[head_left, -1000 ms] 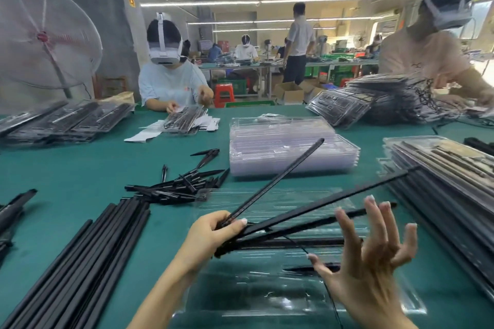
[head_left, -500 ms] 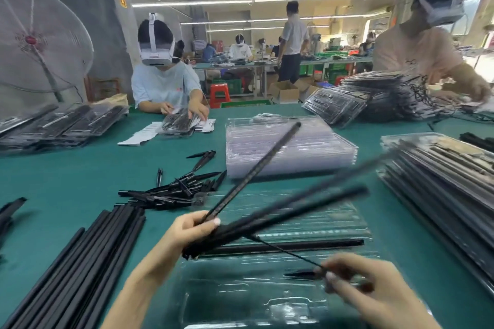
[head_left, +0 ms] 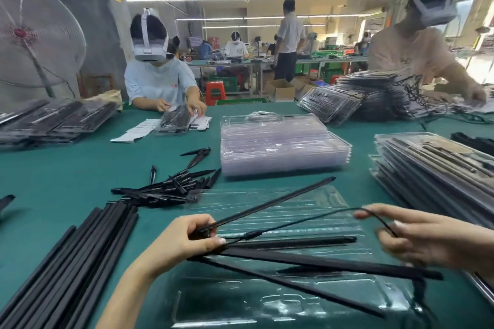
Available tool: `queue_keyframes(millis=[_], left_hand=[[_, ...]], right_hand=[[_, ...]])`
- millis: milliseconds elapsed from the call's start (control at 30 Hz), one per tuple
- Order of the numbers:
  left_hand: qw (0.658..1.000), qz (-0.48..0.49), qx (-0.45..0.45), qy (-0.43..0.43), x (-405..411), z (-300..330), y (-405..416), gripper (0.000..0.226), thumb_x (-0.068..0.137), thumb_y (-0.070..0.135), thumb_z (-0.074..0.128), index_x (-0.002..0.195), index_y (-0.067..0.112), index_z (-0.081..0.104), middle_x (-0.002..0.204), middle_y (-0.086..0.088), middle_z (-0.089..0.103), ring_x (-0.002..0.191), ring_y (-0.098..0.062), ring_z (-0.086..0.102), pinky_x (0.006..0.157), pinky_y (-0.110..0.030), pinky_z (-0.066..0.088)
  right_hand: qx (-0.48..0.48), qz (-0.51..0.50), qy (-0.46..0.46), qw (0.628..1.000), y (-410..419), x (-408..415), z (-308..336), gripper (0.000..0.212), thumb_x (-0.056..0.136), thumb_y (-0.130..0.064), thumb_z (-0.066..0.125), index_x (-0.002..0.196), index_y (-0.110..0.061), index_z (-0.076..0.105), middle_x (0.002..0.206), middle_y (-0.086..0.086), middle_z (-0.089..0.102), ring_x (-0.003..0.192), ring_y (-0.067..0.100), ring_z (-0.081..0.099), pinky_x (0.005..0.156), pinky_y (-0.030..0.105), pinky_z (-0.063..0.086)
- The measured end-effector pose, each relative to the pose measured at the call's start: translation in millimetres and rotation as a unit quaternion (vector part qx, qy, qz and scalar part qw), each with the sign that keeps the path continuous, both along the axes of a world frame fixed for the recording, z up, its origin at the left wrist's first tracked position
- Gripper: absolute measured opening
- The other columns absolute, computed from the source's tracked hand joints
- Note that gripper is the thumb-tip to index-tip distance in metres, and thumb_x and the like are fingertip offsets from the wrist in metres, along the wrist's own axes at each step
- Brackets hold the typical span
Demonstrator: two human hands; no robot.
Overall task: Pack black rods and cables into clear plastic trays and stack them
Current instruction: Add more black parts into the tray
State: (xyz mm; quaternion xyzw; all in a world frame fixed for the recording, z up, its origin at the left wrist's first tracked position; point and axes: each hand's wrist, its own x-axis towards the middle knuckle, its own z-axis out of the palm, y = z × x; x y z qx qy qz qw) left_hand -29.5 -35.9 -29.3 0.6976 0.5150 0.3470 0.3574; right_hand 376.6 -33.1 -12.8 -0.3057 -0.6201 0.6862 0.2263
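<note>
Hands on rods, blurred cable, perhaps

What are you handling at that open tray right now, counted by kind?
Black rods gripped in the left hand: 3
Black rod lying in the open tray: 1
Thin black cable, held between the left hand and the right hand: 1
Total: 5
</note>
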Motion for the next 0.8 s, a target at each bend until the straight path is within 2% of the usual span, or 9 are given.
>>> queue_keyframes(millis=[67, 167, 267, 367, 433, 500, 533, 667, 800], left_hand=[[1.0, 0.027, 0.002, 0.005, -10, 1, -2, 0.04, 0.061, 0.058, 0.071, 0.065, 0.022, 0.054, 0.059, 0.006, 0.049, 0.057, -0.005, 0.041, 0.053, -0.015, 0.031], [0.999, 0.042, -0.005, 0.02, -15, 1, -5, 0.032, 0.066, 0.055, 0.072, 0.063, 0.028, 0.056, 0.059, 0.007, 0.049, 0.056, -0.005, 0.041, 0.053, -0.015, 0.032], [0.996, 0.069, 0.015, 0.062, -12, 1, -3, 0.031, 0.077, 0.045, 0.075, 0.067, 0.023, 0.056, 0.058, 0.007, 0.05, 0.056, -0.006, 0.042, 0.054, -0.022, 0.034], [0.984, 0.129, 0.041, 0.111, -8, 2, 1, 0.027, 0.08, 0.038, 0.074, 0.067, 0.022, 0.055, 0.056, 0.007, 0.052, 0.054, -0.007, 0.043, 0.056, -0.026, 0.036], [0.981, 0.158, 0.049, 0.104, -5, 0, 0, 0.027, 0.081, 0.037, 0.072, 0.068, 0.021, 0.055, 0.055, 0.008, 0.052, 0.053, -0.007, 0.042, 0.055, -0.027, 0.035], [0.983, 0.165, 0.043, 0.073, -1, -3, -2, 0.026, 0.081, 0.036, 0.072, 0.07, 0.018, 0.056, 0.055, 0.007, 0.051, 0.053, -0.008, 0.041, 0.056, -0.028, 0.035], [0.984, 0.163, 0.036, 0.064, 1, -3, -3, 0.026, 0.082, 0.035, 0.071, 0.07, 0.017, 0.056, 0.055, 0.006, 0.05, 0.053, -0.008, 0.04, 0.056, -0.028, 0.034], [0.984, 0.157, 0.015, 0.084, 6, -7, -4, 0.027, 0.081, 0.037, 0.072, 0.072, 0.017, 0.057, 0.056, 0.006, 0.051, 0.054, -0.009, 0.04, 0.056, -0.026, 0.034], [0.979, 0.151, -0.012, 0.134, 0, -15, -9, 0.028, 0.079, 0.042, 0.073, 0.074, 0.018, 0.06, 0.062, 0.004, 0.06, 0.06, -0.012, 0.049, 0.064, -0.028, 0.038]], right_hand=[[0.054, 0.023, -0.031, 0.998, 18, 6, 2, 0.047, 0.094, -0.029, 0.061, 0.138, -0.018, 0.047, 0.073, 0.002, 0.039, 0.061, 0.009, 0.037, 0.055, 0.019, 0.036], [0.188, -0.009, -0.183, 0.965, 26, 9, 36, 0.04, 0.079, -0.046, 0.074, 0.114, -0.03, 0.066, 0.064, -0.004, 0.049, 0.052, 0.006, 0.039, 0.047, 0.017, 0.034], [0.48, -0.144, -0.232, 0.834, 26, -3, 47, 0.021, 0.077, -0.047, 0.07, 0.096, -0.041, 0.068, 0.062, -0.01, 0.061, 0.048, 0.001, 0.047, 0.05, 0.009, 0.037], [0.533, -0.197, -0.32, 0.758, 18, -15, 51, 0.026, 0.082, -0.065, 0.05, 0.084, -0.041, 0.058, 0.06, -0.013, 0.064, 0.047, 0.004, 0.056, 0.048, 0.01, 0.041], [0.44, -0.185, -0.314, 0.82, 11, -22, 45, 0.025, 0.088, -0.063, 0.037, 0.087, -0.039, 0.047, 0.062, -0.001, 0.066, 0.04, 0.01, 0.059, 0.045, 0.02, 0.048], [0.241, -0.17, -0.186, 0.937, 6, -30, 35, 0.019, 0.085, -0.051, 0.042, 0.091, -0.033, 0.044, 0.058, 0.015, 0.062, 0.036, 0.025, 0.057, 0.039, 0.026, 0.048], [0.169, -0.168, -0.109, 0.965, 7, -30, 27, 0.017, 0.085, -0.044, 0.046, 0.093, -0.029, 0.045, 0.055, 0.015, 0.057, 0.032, 0.024, 0.05, 0.036, 0.027, 0.046], [0.103, -0.282, 0.015, 0.954, 19, -22, 3, 0.021, 0.083, -0.032, 0.052, 0.096, -0.015, 0.051, 0.05, 0.003, 0.032, 0.031, 0.007, 0.017, 0.036, 0.007, 0.024], [0.158, -0.34, 0.015, 0.927, 16, -21, -14, 0.012, 0.077, -0.026, 0.061, 0.085, -0.017, 0.063, 0.052, 0.001, 0.026, 0.041, 0.008, 0.014, 0.043, 0.006, 0.017]])
